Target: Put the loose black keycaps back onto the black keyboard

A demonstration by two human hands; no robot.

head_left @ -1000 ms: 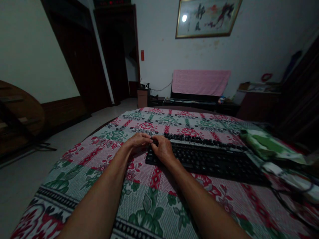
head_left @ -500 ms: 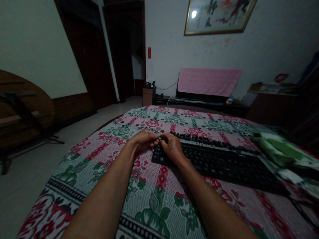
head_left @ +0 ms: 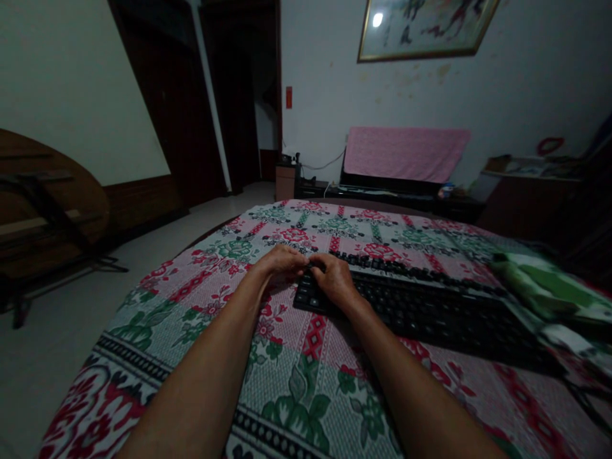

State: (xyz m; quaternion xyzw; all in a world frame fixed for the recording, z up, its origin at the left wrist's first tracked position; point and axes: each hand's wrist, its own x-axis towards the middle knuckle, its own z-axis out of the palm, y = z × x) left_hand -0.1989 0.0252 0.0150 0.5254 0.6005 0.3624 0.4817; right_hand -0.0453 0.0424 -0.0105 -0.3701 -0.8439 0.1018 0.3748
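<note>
we are looking toward a pale wall, and below it a floral cloth in pink, green and white is spreading over a broad surface before us. to our left, a rounded wooden panel with dark metal legs is standing upright. a framed picture is hanging high on the wall, and a pink towel is draping below it. on the cloth, a black keyboard is lying at a slant, its long body stretching off to our right, where a green and white packet is resting near its far right corner. our right hand is reaching over the keyboard's left end, thumb and index finger curling toward a pinch. our left hand is bending in beside it at the far left corner. the fingertips of both hands are meeting or nearly meeting; we are not managing to tell whether they are holding anything, since the spot is too dark and small. little black pieces are forming a ragged row along the keyboard's far edge.
</note>
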